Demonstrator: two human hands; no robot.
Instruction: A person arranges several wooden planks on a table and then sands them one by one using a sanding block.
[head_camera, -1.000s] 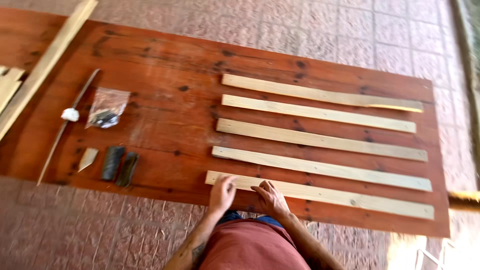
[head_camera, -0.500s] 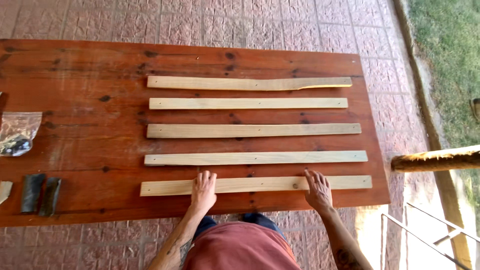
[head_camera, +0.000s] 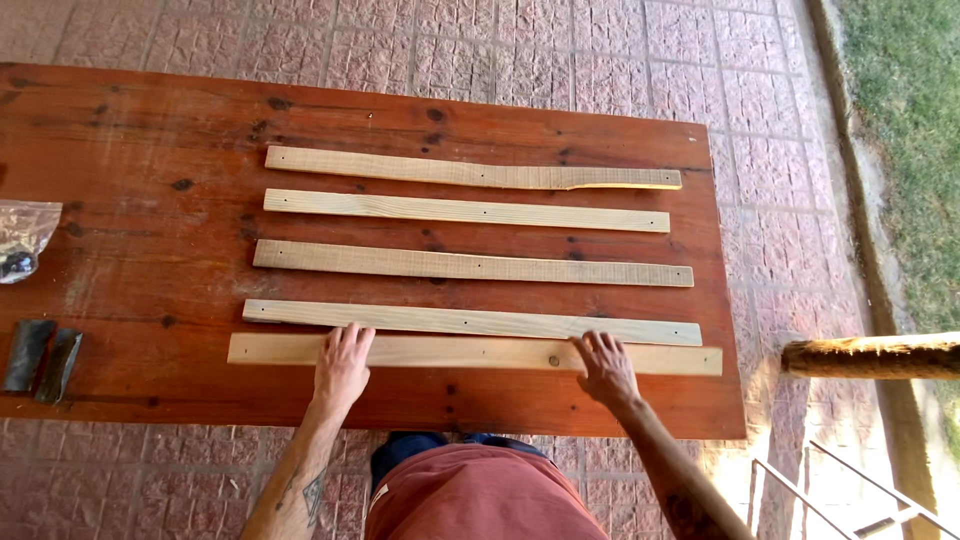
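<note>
Hands lie flat on the nearest slat (head_camera: 470, 353), neither one closed around it: the left hand (head_camera: 343, 365) presses its spread fingers down near the slat's left end, and the right hand (head_camera: 605, 367) does the same toward the right end, palms down, nothing gripped. That slat sits along the front of the tabletop (head_camera: 140, 150), almost touching the second slat (head_camera: 470, 322) just behind it, the two closer together than the rest.

Beyond them three more pale slats lie crosswise in a roughly parallel row: a third slat (head_camera: 470, 263), a fourth slat (head_camera: 465, 210) and, farthest off, a fifth slat (head_camera: 470, 173) with a chipped, uneven right end. As a judgement, the laying-out looks largely done, with the front pair yet unevenly spaced against the others.

At the tabletop's left edge lie a clear plastic bag (head_camera: 25, 235) with small dark items inside and two dark flat pieces (head_camera: 42, 358), well apart from the slats. A rough log end (head_camera: 870, 357) juts in at the right, off the tabletop. Nothing lies between the slats.
</note>
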